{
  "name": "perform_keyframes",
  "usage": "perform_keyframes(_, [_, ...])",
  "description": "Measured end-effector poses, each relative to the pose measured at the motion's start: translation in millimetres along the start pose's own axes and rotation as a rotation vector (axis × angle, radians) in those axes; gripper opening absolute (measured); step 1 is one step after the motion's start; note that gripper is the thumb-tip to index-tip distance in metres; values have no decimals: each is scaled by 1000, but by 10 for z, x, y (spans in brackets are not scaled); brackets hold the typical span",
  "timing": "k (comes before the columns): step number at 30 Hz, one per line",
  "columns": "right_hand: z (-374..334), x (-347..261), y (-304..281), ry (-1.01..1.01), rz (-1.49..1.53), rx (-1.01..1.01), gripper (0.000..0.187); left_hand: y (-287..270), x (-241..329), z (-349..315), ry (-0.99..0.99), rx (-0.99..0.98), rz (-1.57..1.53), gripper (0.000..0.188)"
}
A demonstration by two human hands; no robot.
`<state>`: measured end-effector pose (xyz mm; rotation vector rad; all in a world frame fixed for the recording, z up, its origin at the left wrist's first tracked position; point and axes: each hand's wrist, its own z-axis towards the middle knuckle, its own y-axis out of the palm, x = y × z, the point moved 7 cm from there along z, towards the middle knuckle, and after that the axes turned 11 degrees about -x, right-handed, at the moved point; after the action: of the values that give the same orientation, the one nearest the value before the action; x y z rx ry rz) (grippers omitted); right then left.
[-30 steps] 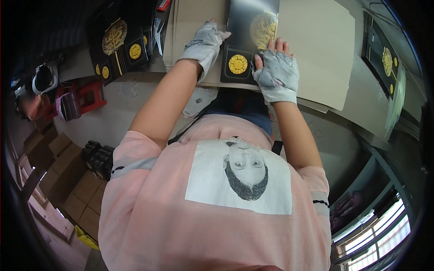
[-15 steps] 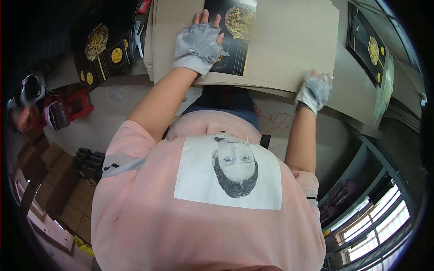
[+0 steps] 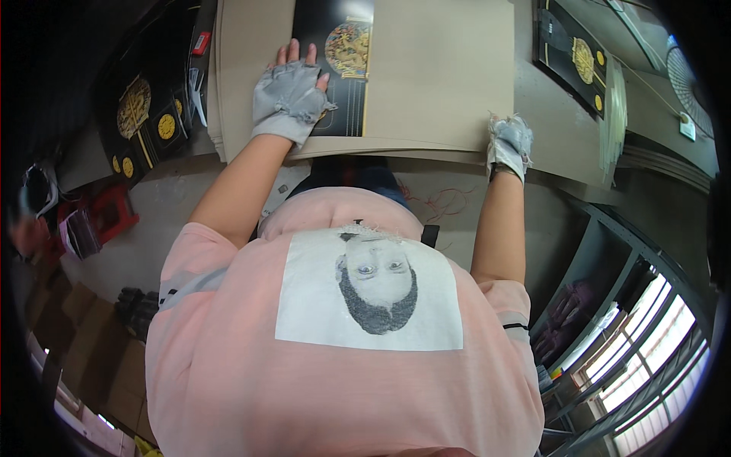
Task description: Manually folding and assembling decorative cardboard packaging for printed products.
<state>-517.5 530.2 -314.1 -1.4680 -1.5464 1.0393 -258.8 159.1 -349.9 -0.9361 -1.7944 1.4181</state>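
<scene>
Grey-gloved left hand point(image 3: 289, 99) now lies over the black printed panel point(image 3: 336, 67), fingers extended, not closed; panel rests on beige boards point(image 3: 445, 72). Right hand point(image 3: 509, 143) has left it for their near-right corner, grip indiscernible. Left alone apparently steadies panel.

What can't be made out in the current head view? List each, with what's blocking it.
Right hand: head view; glove and back of the hand hide the fingertips, so its grip is unclear.
Black printed sheet: head view; top edge cuts off its far end, left hand covers its near left corner.
Beige boards: head view; top edge cuts off the far side; the top board hides most below.
</scene>
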Motion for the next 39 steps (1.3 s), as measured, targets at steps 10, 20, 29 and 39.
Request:
perform_keyframes(10, [314, 202, 53, 79, 80, -183, 73, -109, -133, 153, -131, 193, -525, 96])
perform_keyframes(20, [155, 14, -101, -2, 58, 15, 63, 344, -590, 352, 20, 393, -1004, 84])
perform_keyframes(29, [405, 84, -67, -37, 65, -50, 63, 219, -626, 354, -54, 113, -1415, 82])
perform_keyframes(39, [482, 86, -163, -53, 241, 35, 77, 118, -508, 153, -147, -42, -2019, 56])
